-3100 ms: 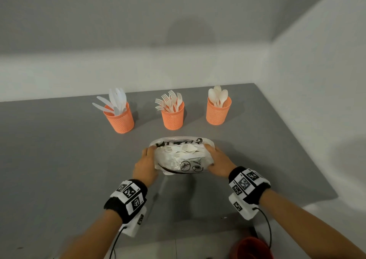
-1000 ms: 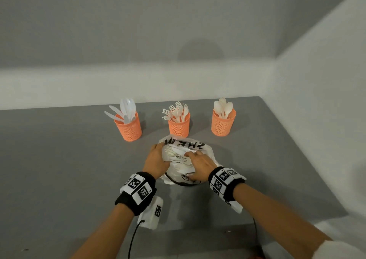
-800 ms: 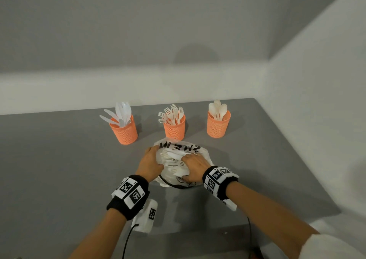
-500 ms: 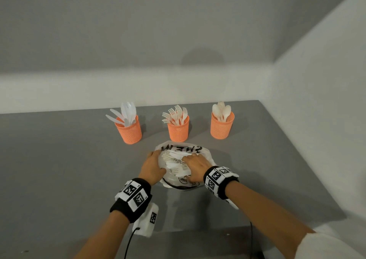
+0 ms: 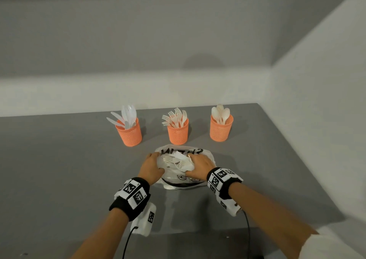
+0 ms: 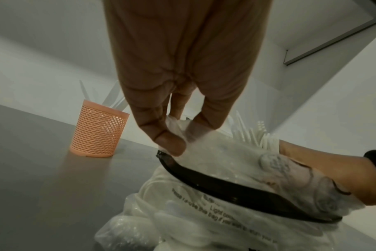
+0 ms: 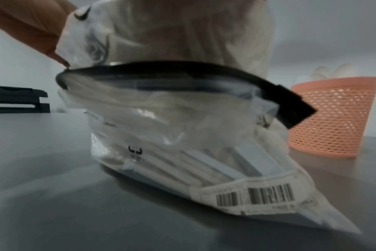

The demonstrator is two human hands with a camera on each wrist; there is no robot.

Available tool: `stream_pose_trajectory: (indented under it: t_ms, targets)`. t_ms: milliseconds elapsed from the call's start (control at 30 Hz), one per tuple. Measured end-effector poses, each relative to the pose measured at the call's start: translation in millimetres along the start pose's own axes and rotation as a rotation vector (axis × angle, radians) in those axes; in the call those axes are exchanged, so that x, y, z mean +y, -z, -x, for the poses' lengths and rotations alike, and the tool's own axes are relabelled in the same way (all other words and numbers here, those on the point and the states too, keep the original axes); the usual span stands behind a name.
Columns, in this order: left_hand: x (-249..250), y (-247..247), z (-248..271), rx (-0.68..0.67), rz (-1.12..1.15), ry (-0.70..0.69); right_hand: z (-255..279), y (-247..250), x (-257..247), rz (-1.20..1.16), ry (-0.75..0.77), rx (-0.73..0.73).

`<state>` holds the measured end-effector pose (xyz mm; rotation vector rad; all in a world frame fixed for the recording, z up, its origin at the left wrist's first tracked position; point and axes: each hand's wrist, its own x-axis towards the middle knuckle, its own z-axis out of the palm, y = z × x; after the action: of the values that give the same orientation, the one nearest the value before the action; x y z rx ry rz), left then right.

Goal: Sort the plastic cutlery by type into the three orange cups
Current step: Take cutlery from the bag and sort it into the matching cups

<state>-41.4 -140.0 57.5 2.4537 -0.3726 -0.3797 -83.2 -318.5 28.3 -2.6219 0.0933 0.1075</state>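
Three orange mesh cups stand in a row: the left cup [image 5: 129, 134] holds knives, the middle cup [image 5: 177, 132] forks, the right cup [image 5: 220, 129] spoons. In front of them lies a clear plastic bag [image 5: 185, 176] with black zip strip [image 6: 236, 191], full of white cutlery [image 5: 174, 160]. My left hand [image 5: 152, 159] pinches the bag's left rim [image 6: 176, 134] between thumb and fingers. My right hand [image 5: 193, 160] reaches into the bag's mouth, fingers curled round a bunch of cutlery; fork tines [image 6: 258, 135] stick up past it. Its fingertips are hidden.
The grey table [image 5: 59, 159] meets a pale wall at the back and another along the right. A black flat stack [image 7: 17, 100] lies far off on the left. The table's front edge runs just under my forearms.
Three seconds ago both hands held the bag's sides. Since then my right hand has moved into the bag's mouth. Over the last second the hands barely shift; the left keeps its pinch.
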Motion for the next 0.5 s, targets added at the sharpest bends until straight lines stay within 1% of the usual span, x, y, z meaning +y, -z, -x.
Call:
stream_pose_trajectory:
  t_ms: [167, 267, 333, 400, 433, 500]
  targets:
    - [-0.3, -1.9, -1.2, 0.0, 0.0, -0.001, -2.1, -1.3, -3.8, -0.019, -0.019, -0.039]
    - [-2.9, -2.7, -2.3, -0.002, -0.013, -0.013, -1.2, -1.6, -6.5, -0.086, -0.032, -0.042]
    - [-4.4, -2.9, -2.0, -0.011, -0.022, -0.016, -2.0, 0.4, -9.7, -0.184, -0.068, -0.003]
    - [-7.0, -4.1, -2.2, -0.004, -0.039, -0.022, -3.4, 5.2, -15.6, -0.296, -0.097, 0.084]
    - [-7.9, -4.9, -2.1, 0.023, -0.076, -0.04, -4.6, 9.4, -18.8, -0.356, -0.111, 0.126]
    - [-8.5, -5.9, -2.9, 0.135, -0.138, -0.118, -7.1, 21.2, -26.1, -0.542, -0.126, 0.172]
